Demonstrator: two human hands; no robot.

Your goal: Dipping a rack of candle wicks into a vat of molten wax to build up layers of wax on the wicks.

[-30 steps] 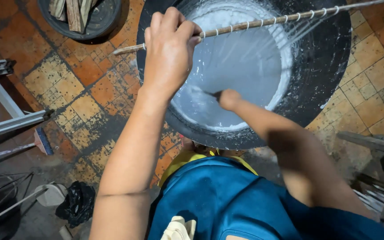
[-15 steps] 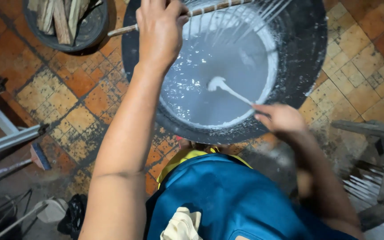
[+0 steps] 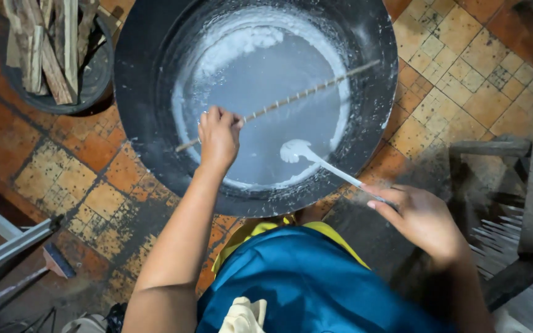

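My left hand (image 3: 218, 137) over near-left part of big black basin (image 3: 137, 123), fingers curled tight round wooden stick (image 3: 291, 97). Stick's long axis runs up-right from my fist, across pale liquid (image 3: 266, 80). My right hand (image 3: 419, 217) outside near rim, fingertips pinching white ladle (image 3: 316, 159) handle; bowl points up-left, at the liquid's near edge.

A single view is given, taken from a camera worn on the person's head and aimed almost straight down. The scene is seen from close above: the left hand (image 3: 219, 137) and right hand (image 3: 422, 217) reach away from the lens, over a wide black basin (image 3: 143, 92) set on a tiled floor (image 3: 458, 74). The person's blue-clad lap (image 3: 303, 283) fills the lower edge, nearest the camera.
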